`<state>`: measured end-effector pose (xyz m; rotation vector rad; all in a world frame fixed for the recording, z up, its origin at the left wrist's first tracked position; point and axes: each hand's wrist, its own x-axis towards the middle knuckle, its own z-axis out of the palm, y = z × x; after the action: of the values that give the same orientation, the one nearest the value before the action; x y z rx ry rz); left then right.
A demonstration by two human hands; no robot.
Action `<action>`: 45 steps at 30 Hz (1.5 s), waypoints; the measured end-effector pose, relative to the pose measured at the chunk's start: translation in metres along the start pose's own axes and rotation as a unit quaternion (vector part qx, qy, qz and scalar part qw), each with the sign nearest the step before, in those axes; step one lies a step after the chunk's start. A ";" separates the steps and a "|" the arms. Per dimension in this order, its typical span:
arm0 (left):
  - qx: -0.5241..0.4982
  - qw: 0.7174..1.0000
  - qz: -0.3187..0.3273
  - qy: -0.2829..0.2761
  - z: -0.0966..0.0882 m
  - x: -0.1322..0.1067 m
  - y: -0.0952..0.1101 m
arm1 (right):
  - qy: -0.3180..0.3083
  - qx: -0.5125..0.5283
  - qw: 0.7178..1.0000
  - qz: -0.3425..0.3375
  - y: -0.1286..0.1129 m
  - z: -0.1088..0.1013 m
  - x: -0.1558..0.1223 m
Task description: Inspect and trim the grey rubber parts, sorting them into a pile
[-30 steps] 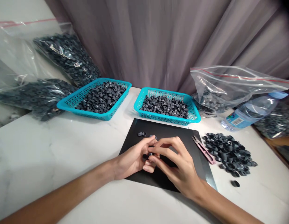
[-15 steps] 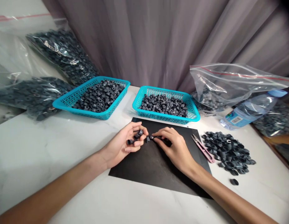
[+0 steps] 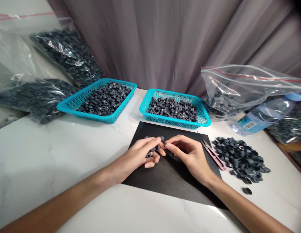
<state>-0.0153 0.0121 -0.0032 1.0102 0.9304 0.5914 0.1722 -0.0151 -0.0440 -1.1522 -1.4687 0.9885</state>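
Observation:
Over the black mat, my left hand is curled around several short dark grey tube pieces. One more grey piece sticks out at its thumb and fingertips. My right hand meets the left fingertips, its thumb and index finger pinched together. What lies in that pinch is mostly hidden and too small to name. Pink-handled thread snips rest along the mat's right edge, beside the right hand.
Two turquoise baskets, left and right, hold many grey pieces. A loose pile lies at right, with a single piece nearer me. Filled plastic bags stand at left; another bag and a tilted bottle are at right.
My left hand has turned over from palm-up and moved right, its thumb now over the pieces. My right hand has shifted slightly right. The whole view has also shifted a little.

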 end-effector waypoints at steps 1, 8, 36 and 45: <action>-0.001 1.000 0.000 -0.007 0.000 0.000 -0.001 | -0.005 -0.005 1.000 -0.007 0.000 0.000 0.000; -0.017 0.999 -0.010 -0.035 0.001 0.000 -0.007 | -0.011 -0.008 0.999 -0.034 0.000 -0.001 -0.001; -0.024 0.997 0.022 -0.074 -0.004 -0.002 -0.005 | -0.026 -0.464 0.864 -0.194 0.027 -0.020 0.023; -0.058 0.996 0.015 -0.063 -0.003 0.002 -0.010 | -0.042 -0.469 0.859 -0.199 0.028 -0.019 0.026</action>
<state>-0.0169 0.0104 -0.0139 0.9468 0.7622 0.5939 0.1938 0.0167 -0.0618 -1.3606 -2.2427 -0.0338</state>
